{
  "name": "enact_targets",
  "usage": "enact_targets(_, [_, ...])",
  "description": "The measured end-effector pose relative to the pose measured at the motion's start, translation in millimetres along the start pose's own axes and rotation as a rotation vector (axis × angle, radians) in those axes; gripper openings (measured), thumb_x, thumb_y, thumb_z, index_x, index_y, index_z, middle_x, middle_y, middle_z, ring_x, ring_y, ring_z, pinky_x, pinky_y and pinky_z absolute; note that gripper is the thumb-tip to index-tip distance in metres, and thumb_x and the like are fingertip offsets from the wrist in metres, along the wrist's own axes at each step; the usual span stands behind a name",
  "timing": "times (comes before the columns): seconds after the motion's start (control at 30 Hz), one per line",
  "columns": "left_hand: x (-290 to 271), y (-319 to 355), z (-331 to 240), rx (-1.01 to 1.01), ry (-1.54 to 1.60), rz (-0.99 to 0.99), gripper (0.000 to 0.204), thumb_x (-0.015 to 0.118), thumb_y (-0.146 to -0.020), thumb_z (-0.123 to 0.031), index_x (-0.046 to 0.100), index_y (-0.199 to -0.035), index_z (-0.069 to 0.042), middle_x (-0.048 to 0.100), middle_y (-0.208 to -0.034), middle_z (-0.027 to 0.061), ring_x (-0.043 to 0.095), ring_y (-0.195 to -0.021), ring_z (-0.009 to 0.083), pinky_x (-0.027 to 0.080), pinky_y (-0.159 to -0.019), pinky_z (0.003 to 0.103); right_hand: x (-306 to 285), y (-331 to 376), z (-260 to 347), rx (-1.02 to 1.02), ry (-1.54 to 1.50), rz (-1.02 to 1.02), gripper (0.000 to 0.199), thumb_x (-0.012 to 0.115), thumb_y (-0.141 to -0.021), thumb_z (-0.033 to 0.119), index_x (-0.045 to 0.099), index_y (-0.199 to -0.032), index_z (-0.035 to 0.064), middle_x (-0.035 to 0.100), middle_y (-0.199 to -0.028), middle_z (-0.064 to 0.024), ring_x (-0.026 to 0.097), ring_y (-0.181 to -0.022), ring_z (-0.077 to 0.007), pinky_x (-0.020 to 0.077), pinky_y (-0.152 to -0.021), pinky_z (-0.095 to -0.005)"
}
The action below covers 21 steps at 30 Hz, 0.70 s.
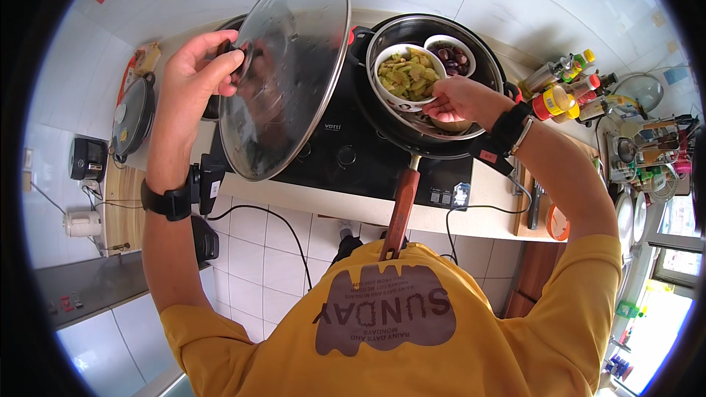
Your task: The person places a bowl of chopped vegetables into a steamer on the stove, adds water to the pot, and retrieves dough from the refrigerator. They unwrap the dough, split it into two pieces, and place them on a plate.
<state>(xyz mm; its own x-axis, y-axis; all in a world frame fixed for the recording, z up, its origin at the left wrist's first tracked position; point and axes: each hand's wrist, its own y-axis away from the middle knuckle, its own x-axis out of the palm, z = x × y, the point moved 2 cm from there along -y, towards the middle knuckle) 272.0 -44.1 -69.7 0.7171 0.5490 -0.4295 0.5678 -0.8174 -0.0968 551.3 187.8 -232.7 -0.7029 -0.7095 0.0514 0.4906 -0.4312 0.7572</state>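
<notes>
Two bowls sat inside the wide pan (430,132) on the black cooktop (346,154), its cover already off. The big glass lid (287,73) was held tilted and clear of the pan, the left hand (195,66) closed around its knob. The white bowl of chopped green vegetables (407,76) leaned on the pan's near wall, the right hand (454,99) curled at its rim, apparently gripping it. A smaller bowl of dark round pieces (450,55) lay behind it. By the look of it, neither bowl had yet left the pan for the surface (309,198).
</notes>
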Motion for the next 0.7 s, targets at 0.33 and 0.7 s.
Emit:
enact_targets(0.33, [11.7, -11.8, 11.4, -0.017, 0.008, 0.021, 0.035, 0.068, -0.081, -0.017, 0.063, -0.113, -0.003, 0.063, -0.088, 0.0027, 0.056, -0.07, 0.006, 0.049, -0.06, 0.021, -1.8, -21.6, -5.3, -0.061, 0.024, 0.092, 0.023, 0.047, -0.09, 0.007, 0.052, -0.107, -0.0067, 0.066, -0.091, -0.017, 0.066, -0.07, -0.0181, 0.0497, -0.045, -0.0222])
enact_targets(0.7, [47.4, -27.9, -14.6, 0.063, 0.002, 0.148, 0.037, 0.069, -0.081, -0.017, 0.061, -0.114, 0.0, 0.062, -0.087, 0.0039, 0.056, -0.07, 0.0064, 0.048, -0.059, 0.02, -49.6, 69.2, 24.4, -0.348, 0.434, -0.018, 0.036, 0.052, -0.094, 0.028, 0.056, -0.118, 0.0015, 0.068, -0.085, -0.0085, 0.065, -0.067, -0.0095, 0.0463, -0.047, -0.0192])
